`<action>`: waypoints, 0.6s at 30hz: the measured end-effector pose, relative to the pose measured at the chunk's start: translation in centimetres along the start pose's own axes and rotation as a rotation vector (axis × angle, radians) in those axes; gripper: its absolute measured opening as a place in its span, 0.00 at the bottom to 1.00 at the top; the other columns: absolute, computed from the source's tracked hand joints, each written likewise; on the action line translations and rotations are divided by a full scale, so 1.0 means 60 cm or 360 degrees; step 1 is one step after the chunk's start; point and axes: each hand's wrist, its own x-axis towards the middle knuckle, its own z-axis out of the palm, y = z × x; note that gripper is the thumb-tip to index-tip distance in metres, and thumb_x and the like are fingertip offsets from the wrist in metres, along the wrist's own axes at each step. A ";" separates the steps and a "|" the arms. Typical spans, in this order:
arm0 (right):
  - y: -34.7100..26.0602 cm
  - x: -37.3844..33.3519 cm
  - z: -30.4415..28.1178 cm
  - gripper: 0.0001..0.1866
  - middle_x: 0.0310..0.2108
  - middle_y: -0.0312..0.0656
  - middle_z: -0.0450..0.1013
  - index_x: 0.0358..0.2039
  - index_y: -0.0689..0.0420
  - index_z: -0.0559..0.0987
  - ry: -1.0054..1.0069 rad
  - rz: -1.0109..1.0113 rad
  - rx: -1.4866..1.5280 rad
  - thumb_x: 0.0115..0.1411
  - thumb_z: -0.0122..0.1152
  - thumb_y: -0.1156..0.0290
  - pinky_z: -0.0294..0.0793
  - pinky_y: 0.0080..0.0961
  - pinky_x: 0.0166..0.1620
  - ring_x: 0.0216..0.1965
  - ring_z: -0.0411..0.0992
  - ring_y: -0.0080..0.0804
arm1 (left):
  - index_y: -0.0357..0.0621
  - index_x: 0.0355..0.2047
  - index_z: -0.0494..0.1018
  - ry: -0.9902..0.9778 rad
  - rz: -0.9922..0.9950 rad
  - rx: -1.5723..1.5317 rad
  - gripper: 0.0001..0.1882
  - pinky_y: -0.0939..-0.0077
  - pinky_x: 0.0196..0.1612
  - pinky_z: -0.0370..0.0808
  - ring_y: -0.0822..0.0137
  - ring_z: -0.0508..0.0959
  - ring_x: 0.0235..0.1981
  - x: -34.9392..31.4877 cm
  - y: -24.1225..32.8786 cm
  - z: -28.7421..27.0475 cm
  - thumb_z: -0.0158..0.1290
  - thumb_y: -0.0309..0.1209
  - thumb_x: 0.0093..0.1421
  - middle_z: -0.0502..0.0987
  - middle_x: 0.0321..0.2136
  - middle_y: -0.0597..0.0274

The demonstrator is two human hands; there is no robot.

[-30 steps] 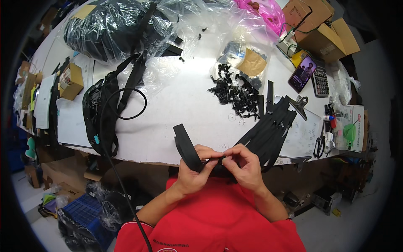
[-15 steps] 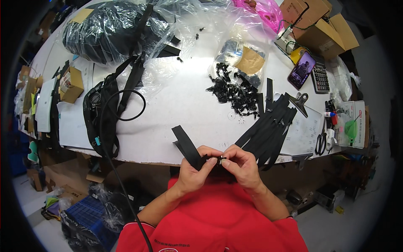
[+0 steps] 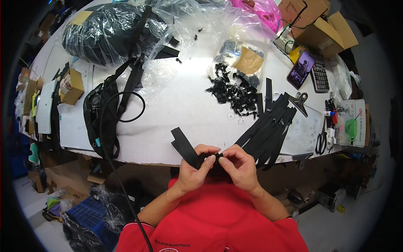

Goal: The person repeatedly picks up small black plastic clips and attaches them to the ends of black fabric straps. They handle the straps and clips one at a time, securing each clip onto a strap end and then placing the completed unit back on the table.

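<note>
Just off the table's front edge, my left hand (image 3: 194, 171) is closed around a folded black zipper strip (image 3: 183, 145), whose two loose ends stick up to the far left. My right hand (image 3: 242, 170) meets it, thumb and forefinger pinching a small black part (image 3: 218, 156) at the strip's near end. That part looks like a zipper slider, mostly covered by my fingertips. Farther back on the table is a heap of small black sliders (image 3: 233, 94). Several black zipper strips (image 3: 266, 130) lie fanned out beyond my right hand, with small shiny parts on some.
A black mesh bag (image 3: 98, 109) and a looping black cable (image 3: 110, 157) are on the left. Behind sits a large plastic-wrapped black bundle (image 3: 113, 35). To the right are a phone (image 3: 301, 70), a calculator (image 3: 320, 77), a bulldog clip (image 3: 299, 102) and scissors (image 3: 320, 143).
My right hand has shifted slightly left and up, its fingertips now closer to my left thumb over the small part. My left hand and the strip have barely moved.
</note>
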 end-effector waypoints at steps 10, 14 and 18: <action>0.014 0.008 -0.003 0.04 0.27 0.35 0.73 0.29 0.61 0.79 0.0015 -0.0339 -0.0426 0.55 0.66 0.77 0.64 0.18 0.27 0.24 0.67 0.18 | 0.34 0.44 0.75 -0.0014 0.0454 0.0286 0.11 0.82 0.33 0.76 0.74 0.76 0.32 0.006 -0.012 0.003 0.49 0.14 0.63 0.73 0.41 0.56; 0.018 0.010 -0.002 0.05 0.26 0.35 0.72 0.28 0.61 0.78 0.0029 -0.0360 -0.0467 0.55 0.67 0.76 0.63 0.19 0.26 0.23 0.66 0.18 | 0.33 0.44 0.74 -0.0005 0.0411 0.0247 0.10 0.83 0.33 0.75 0.75 0.75 0.31 0.004 -0.007 0.003 0.49 0.15 0.64 0.72 0.40 0.57; 0.023 0.012 0.002 0.04 0.26 0.36 0.73 0.27 0.60 0.79 0.0041 -0.0411 -0.0402 0.55 0.67 0.76 0.64 0.19 0.26 0.23 0.67 0.19 | 0.33 0.45 0.74 -0.0012 0.0386 0.0195 0.11 0.83 0.33 0.73 0.76 0.74 0.30 0.003 -0.006 0.005 0.48 0.15 0.64 0.72 0.40 0.57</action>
